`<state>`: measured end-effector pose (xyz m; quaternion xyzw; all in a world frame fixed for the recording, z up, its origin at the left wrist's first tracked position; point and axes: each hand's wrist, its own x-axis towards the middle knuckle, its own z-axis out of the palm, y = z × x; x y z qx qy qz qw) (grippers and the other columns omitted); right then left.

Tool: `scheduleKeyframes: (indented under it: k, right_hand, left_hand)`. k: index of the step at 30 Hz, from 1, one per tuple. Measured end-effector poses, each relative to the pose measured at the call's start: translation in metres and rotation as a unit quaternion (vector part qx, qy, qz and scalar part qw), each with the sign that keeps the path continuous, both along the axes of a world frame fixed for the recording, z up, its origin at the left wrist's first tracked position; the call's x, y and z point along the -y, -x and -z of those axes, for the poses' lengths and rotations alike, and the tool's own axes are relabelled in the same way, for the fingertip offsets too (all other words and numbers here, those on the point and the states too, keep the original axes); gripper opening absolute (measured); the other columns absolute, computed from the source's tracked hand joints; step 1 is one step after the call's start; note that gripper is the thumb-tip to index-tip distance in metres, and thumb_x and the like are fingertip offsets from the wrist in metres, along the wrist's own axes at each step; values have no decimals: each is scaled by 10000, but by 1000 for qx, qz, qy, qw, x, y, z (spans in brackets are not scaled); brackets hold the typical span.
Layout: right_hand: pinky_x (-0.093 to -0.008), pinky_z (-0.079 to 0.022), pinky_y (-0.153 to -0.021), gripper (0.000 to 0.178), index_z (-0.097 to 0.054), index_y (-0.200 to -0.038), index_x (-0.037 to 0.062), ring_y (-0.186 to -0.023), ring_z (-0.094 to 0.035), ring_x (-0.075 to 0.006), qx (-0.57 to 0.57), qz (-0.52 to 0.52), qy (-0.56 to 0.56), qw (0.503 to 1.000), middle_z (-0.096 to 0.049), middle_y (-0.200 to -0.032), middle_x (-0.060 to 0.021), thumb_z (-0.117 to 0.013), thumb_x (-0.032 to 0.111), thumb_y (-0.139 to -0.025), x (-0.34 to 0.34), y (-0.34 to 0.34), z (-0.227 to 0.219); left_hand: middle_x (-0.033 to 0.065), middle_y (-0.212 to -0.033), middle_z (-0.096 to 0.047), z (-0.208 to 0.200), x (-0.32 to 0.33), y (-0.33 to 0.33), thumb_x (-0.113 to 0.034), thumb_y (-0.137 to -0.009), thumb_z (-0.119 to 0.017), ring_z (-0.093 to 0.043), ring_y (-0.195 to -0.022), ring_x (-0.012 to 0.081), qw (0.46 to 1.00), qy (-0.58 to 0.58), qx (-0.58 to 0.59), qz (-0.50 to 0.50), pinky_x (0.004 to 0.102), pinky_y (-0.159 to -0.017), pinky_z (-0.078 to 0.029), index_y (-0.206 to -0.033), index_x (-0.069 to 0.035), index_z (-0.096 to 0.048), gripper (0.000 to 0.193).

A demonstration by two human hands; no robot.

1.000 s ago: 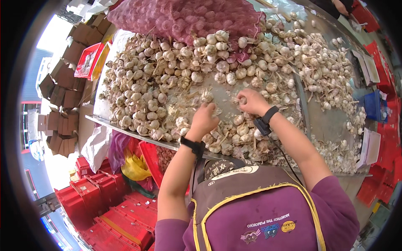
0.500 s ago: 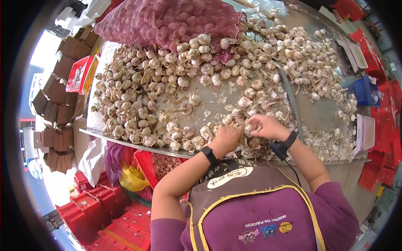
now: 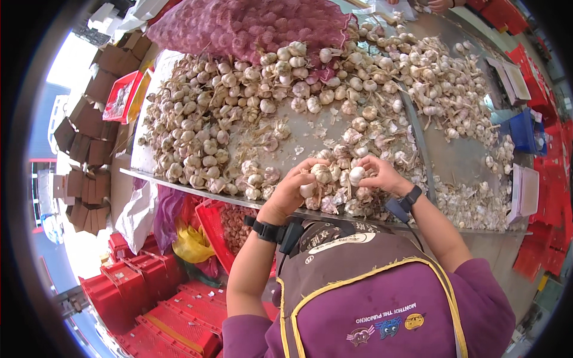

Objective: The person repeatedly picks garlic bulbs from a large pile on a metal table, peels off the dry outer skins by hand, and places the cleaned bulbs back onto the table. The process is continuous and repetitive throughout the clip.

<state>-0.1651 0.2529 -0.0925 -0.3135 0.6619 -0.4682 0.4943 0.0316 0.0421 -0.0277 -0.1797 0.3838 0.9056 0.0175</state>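
Observation:
My left hand (image 3: 289, 190) is at the near edge of the metal table, curled round a pale garlic bulb (image 3: 307, 190). Its fingertips reach a browner garlic bulb (image 3: 322, 173) beside it. Just to the right, my right hand (image 3: 382, 177) pinches a clean white garlic bulb (image 3: 357, 175) between thumb and fingers. Loose papery skins (image 3: 334, 203) and more bulbs lie under and between both hands. A large heap of unpeeled garlic (image 3: 191, 125) covers the left and far parts of the table.
A purple mesh sack (image 3: 245, 30) full of garlic lies at the far side. A metal divider (image 3: 416, 134) separates a second garlic pile (image 3: 444, 77). A blue basket (image 3: 525, 131) stands at the right; red crates (image 3: 173, 322) sit below left. Another person's hand (image 3: 440, 5) shows at the top.
My left hand has turned from a fist to a grip round a bulb and moved left. My right hand now shows a white bulb at its fingertips. Another person's hands have appeared at the top.

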Motion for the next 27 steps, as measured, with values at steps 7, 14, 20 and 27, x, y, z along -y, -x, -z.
scheduleKeyframes:
  k: [7,14,20,27]
  right_hand:
    - [-319,-581,-645,573,-419,-1381,32,-1016,-660,-317,574,-49,82,813,-585,-1233,-224,-516,352,-916,7,-15,-11]
    - [-493,-556,-880,583,-452,-1391,73,-1248,-478,-489,746,-8,-16,666,-493,-1386,-215,-480,454,-951,22,-58,-13]
    - [-523,-571,-832,611,-483,-1342,59,-1189,-506,-514,767,26,47,639,-503,-1343,-223,-519,500,-920,23,-60,7]
    - [-446,-578,-825,749,-360,-1376,30,-1111,-569,-377,680,150,325,640,-454,-1329,-229,-598,534,-876,18,79,-65]
  left_hand:
    - [124,-1112,-642,-18,-24,-14,-282,-824,-631,-639,-964,178,997,20,-41,-63,268,-748,-523,-1337,-11,-466,603]
    - [96,-1119,-637,-44,-59,-8,-187,-891,-621,-609,-1037,163,976,191,-13,-101,275,-854,-490,-1344,-19,-465,508]
    - [116,-1125,-638,-35,-62,-13,-141,-873,-578,-630,-1035,192,963,190,-8,-193,323,-868,-515,-1318,-14,-472,474]
    - [95,-1058,-634,-25,-50,-41,-157,-881,-542,-636,-994,183,955,169,44,-239,332,-840,-543,-1269,-21,-487,415]
